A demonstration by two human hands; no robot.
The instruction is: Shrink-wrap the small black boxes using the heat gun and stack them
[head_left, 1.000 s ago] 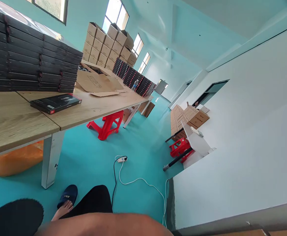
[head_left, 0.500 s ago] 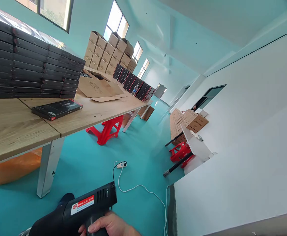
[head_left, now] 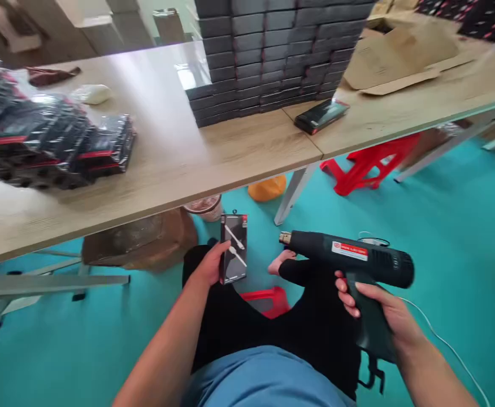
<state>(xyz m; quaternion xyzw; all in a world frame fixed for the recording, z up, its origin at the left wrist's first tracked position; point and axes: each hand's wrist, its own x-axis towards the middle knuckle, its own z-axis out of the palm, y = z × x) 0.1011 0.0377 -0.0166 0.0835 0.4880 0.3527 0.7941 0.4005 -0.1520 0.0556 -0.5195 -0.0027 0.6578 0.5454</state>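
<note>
My left hand (head_left: 212,263) grips a black flat box (head_left: 234,249) that stands upright above my lap, with a white cable pictured on its front. The fingers of my right hand (head_left: 377,308) wrap round the handle of a black heat gun (head_left: 353,257) with a red and white label. Its metal nozzle points left, toward the box, with a gap between them. On the table (head_left: 239,147) one black box (head_left: 321,116) lies flat in front of a tall stack of black boxes (head_left: 273,53).
Film-wrapped black boxes (head_left: 39,138) are piled on the table's left part. Opened cardboard (head_left: 400,56) lies on its right. Below are a lined bin (head_left: 207,206), a carton (head_left: 146,240), a red stool (head_left: 370,164) and a white cord (head_left: 446,342).
The view has swung left and down to my lap. My left hand and its box are now in view. The heat gun, still in my right hand, appears farther right and higher.
</note>
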